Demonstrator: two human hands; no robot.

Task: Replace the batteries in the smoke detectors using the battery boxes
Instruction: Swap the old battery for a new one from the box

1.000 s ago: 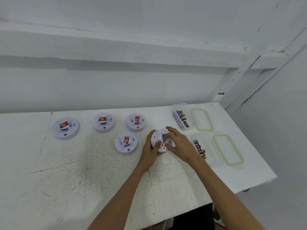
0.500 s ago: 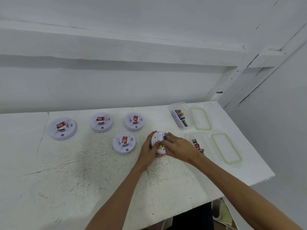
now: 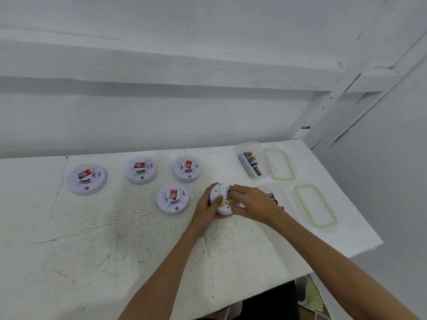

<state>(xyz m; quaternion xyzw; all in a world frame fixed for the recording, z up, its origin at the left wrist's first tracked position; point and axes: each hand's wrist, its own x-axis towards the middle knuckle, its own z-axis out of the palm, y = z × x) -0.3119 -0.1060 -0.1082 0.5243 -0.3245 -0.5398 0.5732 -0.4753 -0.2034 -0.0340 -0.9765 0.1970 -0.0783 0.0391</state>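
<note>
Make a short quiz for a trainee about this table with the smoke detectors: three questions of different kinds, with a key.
1. True or false: the left hand grips the turned-over detector.
2. How many red-labelled detectors stand untouched on the table?
3. The lids of the battery boxes lie: A) on the boxes; B) beside the boxes, to their right; C) under the detectors.
Key: 1 true; 2 four; 3 B.

Bright, even, diffuse light, soft shadow band under the wall ledge [image 3: 161,72] at 12 o'clock, wide-angle bowing toward the edges, slightly soft detail.
</note>
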